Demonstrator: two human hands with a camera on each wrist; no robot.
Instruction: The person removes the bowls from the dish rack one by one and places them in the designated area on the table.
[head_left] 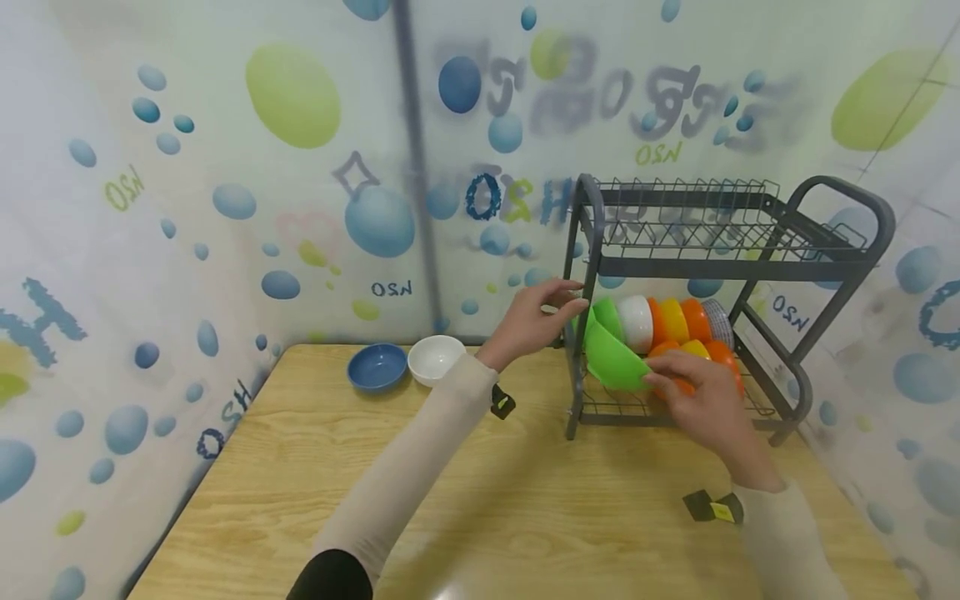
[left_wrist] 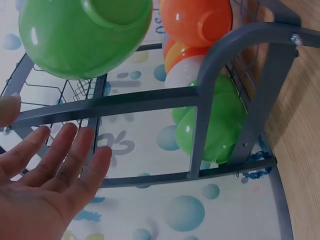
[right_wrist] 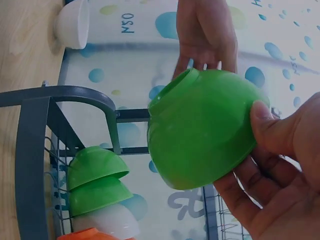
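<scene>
In the head view my right hand (head_left: 701, 408) pinches a green bowl (head_left: 615, 358) by its rim in front of the rack's lower shelf. The right wrist view shows the thumb of that hand (right_wrist: 287, 170) on the outside of the tilted bowl (right_wrist: 210, 125). My left hand (head_left: 531, 323) is beside the rack's left post, holding nothing; its fingers (left_wrist: 82, 155) are spread in the left wrist view, with the held bowl (left_wrist: 85, 35) above them. Two green bowls (right_wrist: 97, 170) lean together on the shelf beside a white bowl (right_wrist: 112, 220).
The dark two-tier rack (head_left: 675, 268) stands at the table's back right. Orange, yellow and patterned bowls (head_left: 718, 321) fill part of its lower shelf. A blue bowl (head_left: 377, 367) and a white bowl (head_left: 435, 358) sit on the wooden table (head_left: 495, 500), near its back edge.
</scene>
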